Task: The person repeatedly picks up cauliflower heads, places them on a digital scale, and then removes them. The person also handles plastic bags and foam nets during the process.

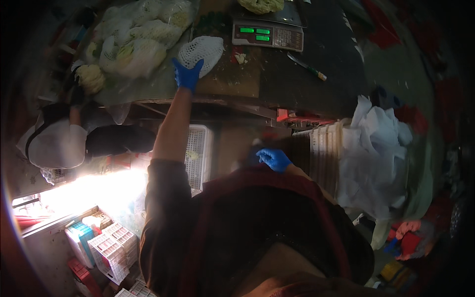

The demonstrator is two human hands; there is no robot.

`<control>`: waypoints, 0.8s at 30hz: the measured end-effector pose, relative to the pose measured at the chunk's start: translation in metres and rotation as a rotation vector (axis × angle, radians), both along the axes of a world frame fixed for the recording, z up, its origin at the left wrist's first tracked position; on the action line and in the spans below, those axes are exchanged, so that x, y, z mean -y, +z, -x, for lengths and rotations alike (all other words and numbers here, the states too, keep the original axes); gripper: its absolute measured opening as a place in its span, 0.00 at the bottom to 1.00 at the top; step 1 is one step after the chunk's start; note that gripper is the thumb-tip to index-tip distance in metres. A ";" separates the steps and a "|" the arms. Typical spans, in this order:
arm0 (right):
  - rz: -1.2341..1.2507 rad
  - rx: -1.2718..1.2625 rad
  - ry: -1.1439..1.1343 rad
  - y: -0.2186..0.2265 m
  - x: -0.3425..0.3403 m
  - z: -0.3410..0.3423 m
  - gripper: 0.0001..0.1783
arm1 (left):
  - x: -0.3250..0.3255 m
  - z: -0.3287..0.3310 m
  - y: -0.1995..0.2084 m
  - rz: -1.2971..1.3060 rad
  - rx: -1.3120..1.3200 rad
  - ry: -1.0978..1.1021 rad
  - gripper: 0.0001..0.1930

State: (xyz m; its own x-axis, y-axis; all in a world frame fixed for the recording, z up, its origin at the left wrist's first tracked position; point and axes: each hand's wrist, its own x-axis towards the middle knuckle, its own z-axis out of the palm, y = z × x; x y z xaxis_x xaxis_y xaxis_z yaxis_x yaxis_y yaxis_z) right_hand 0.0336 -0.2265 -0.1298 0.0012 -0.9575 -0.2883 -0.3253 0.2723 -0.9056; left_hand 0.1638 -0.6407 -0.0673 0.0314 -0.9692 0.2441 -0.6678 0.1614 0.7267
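Across the top of the frame, the worktop [287, 89] carries a scale [267, 36] at upper centre, a knife [307, 67] below right of it, a foam net [210, 52] to its left and bagged vegetables [141, 37] farther left. Crates [106, 245] stand at lower left.

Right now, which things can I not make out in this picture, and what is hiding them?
Head view:
White net, touched by the left hand: its mesh hides what, if anything, is inside.
Right hand: its curled fingers hide the palm, so a small held thing cannot be ruled out.
Vegetable by the scale: cut off by the upper edge.
Plastic bag: its cloudy film blurs the contents.
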 end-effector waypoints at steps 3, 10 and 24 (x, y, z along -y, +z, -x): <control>-0.095 -0.021 0.009 0.005 0.034 0.025 0.12 | 0.017 -0.002 0.003 -0.435 -0.719 -0.292 0.31; 0.116 0.292 -0.305 0.097 0.175 0.132 0.17 | -0.016 -0.048 0.099 -0.918 -1.439 -0.547 0.21; -0.137 0.843 -0.172 0.142 0.301 0.157 0.18 | -0.002 -0.009 0.095 -0.981 -1.491 -0.584 0.22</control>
